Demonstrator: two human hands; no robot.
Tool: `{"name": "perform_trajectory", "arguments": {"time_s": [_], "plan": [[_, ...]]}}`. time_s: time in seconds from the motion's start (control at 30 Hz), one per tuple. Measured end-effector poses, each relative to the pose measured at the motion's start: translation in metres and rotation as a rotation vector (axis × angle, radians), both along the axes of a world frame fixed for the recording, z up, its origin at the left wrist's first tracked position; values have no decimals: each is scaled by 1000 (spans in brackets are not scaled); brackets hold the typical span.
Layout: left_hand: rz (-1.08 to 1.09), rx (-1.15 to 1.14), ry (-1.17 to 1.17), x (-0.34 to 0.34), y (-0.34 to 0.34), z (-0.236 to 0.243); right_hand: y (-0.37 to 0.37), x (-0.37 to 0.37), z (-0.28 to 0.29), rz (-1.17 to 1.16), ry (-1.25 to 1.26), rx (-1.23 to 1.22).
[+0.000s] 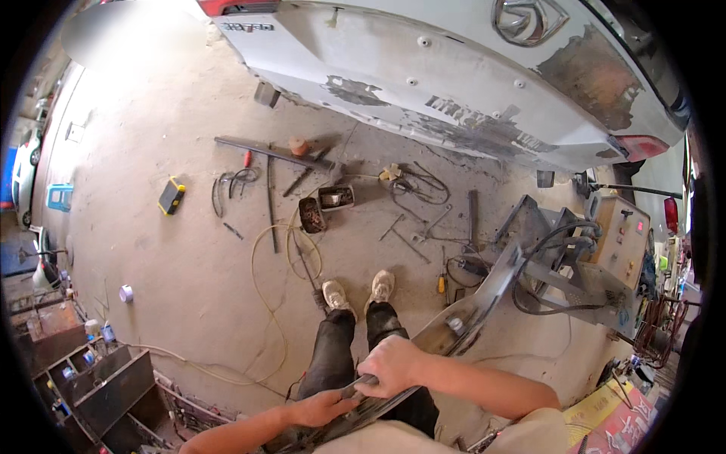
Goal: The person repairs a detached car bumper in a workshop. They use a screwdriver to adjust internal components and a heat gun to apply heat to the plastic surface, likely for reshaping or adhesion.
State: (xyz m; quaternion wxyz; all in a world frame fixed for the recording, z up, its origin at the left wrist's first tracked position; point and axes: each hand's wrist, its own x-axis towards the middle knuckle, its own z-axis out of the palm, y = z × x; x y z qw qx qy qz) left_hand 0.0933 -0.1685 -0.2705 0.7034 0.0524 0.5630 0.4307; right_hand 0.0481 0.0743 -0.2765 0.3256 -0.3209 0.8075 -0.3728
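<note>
Head view: long bent metal panel (473, 306), grey and scuffed, slanting from lower centre up toward a welding machine (620, 242) at right. Right hand (393, 365) clenched over the panel's near edge; left hand (321, 408) cupped beneath it, fingers curled against the underside. Below: concrete floor (181, 257) strewn with tools, a yellow case (172, 195), white vehicle tailgate (454, 68) above.

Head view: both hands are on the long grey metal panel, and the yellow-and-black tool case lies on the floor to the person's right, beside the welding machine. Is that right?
Not quite. Both the left hand and the right hand are on the long grey metal panel, but the head view shows the yellow-and-black tool case on the floor to the person's left, far from the welding machine, which stands on the right.
</note>
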Motion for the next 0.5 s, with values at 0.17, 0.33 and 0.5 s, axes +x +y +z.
{"name": "perform_trajectory", "arguments": {"time_s": [0.17,0.33,0.5], "plan": [[-31,-88,-8,-1,-13,-50,-18,1,-77,-129,-31,-146],[66,-209,184,14,-4,-134,-13,-16,-139,-422,132,-423],[53,-446,240,-9,37,-221,79,4,-254,-907,527,-329]]}}
